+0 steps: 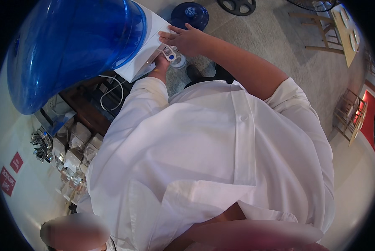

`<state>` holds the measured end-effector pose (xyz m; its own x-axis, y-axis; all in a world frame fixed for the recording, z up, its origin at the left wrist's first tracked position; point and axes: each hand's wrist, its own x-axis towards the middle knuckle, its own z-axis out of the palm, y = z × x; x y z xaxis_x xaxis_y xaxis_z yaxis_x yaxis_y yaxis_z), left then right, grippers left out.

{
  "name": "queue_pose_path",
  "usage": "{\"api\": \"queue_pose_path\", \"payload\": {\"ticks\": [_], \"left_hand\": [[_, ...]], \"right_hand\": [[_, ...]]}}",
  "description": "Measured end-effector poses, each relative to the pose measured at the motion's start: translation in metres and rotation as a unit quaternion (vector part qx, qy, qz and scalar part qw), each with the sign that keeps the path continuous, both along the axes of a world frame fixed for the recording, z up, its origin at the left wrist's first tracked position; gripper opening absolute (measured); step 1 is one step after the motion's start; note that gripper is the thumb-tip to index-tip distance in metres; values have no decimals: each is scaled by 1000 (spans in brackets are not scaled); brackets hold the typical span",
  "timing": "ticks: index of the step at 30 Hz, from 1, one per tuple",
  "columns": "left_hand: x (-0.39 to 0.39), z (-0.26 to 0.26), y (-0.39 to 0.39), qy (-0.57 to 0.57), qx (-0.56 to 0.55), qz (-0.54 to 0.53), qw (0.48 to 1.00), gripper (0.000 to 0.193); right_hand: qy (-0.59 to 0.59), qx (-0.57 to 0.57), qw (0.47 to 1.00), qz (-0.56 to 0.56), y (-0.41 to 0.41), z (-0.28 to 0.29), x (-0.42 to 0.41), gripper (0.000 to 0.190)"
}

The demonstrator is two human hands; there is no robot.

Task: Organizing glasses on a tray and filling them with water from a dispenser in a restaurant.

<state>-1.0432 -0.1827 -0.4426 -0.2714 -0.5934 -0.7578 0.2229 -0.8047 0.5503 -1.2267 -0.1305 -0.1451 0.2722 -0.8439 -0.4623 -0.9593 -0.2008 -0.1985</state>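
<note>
A large translucent blue water bottle (81, 40) sits in the top of a white water dispenser (140, 56). My right hand (187, 39) lies over the dispenser's front edge, its fingers spread and touching the white casing. Just below it is a white tap with a blue dot (171, 57). My left hand (162, 62) reaches in beside the tap, against the dispenser's front. Its fingers are mostly hidden, so I cannot tell what it grips. A clear container (178, 61) shows beneath the tap.
A second blue water bottle (190, 17) stands on the floor past the dispenser. A white cable (123, 94) loops below it. At left are cutlery (43, 146) and wrapped packets (79, 136). Wooden chairs (323, 29) stand at right. A person's head (74, 232) is at lower left.
</note>
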Motion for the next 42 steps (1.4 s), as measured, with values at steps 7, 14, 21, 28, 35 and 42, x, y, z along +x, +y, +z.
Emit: {"api": "queue_pose_path", "payload": {"ticks": [7, 14, 21, 28, 35, 42], "left_hand": [[-4, 1, 7, -6, 2, -12, 1000, 38], [-4, 3, 5, -16, 0, -27, 1000, 38], [-3, 2, 4, -28, -2, -39, 999, 38], [3, 3, 4, -34, -8, -49, 998, 38], [-1, -1, 0, -38, -9, -54, 998, 38], [2, 1, 1, -45, -11, -55, 997, 38]], "right_hand": [[-9, 7, 1000, -3, 1, 0, -2, 76], [-8, -25, 1000, -4, 5, -11, -4, 72], [-16, -75, 997, -9, 6, -26, -2, 68], [-14, -86, 996, -6, 7, -17, -5, 68], [-56, 18, 998, -24, 5, 0, -6, 77], [-58, 11, 998, -21, 4, -3, -6, 76]]}}
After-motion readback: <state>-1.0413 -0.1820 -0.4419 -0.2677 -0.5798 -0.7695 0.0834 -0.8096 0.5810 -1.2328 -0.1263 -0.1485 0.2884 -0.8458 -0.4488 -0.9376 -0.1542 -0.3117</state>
